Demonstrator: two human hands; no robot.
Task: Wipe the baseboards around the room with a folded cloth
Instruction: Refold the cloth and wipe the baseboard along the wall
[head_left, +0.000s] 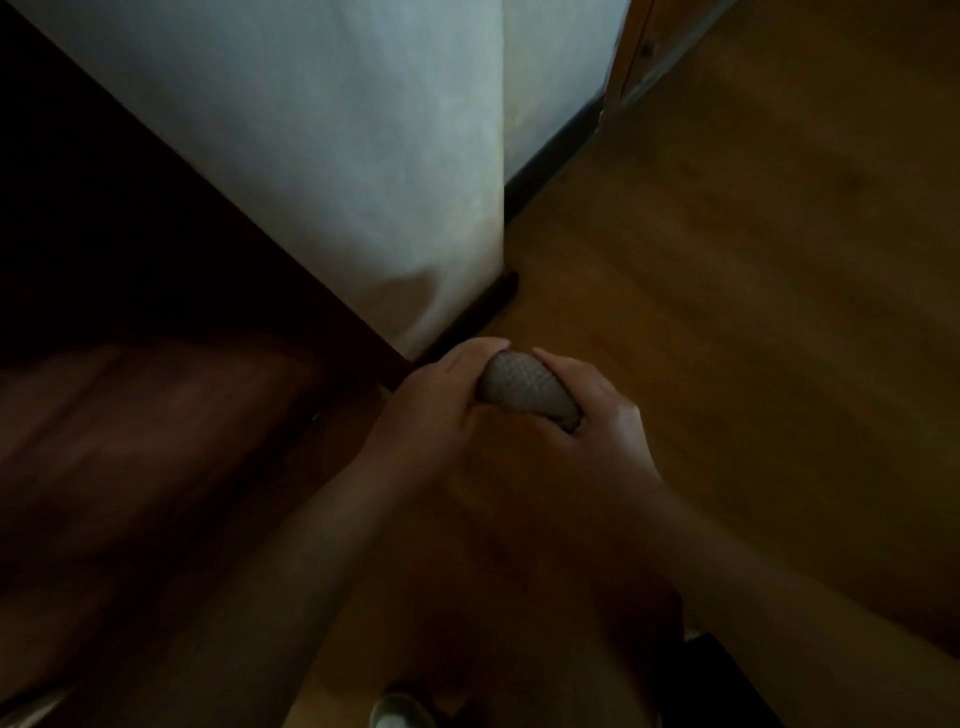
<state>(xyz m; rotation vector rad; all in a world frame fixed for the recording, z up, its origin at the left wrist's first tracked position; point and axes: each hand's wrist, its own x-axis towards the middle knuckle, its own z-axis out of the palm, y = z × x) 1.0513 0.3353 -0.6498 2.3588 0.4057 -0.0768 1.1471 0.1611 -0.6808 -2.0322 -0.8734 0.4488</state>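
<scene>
We hold the folded grey cloth (527, 391) between both hands, our left hand (434, 410) curled round its near-left side and our right hand (597, 415) gripping its right end, above the wooden floor (753, 286). The cloth hangs just short of the dark baseboard (485, 306) at the foot of the white wall corner (363, 171), not touching it. A dark wooden cabinet (130, 389) stands to the left.

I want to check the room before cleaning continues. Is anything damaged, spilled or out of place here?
Nothing stands out. Both hands, left hand and right hand, hold the grey cloth near the dark baseboard at the wall corner. The picture is dim, so small marks could be hidden.
</scene>
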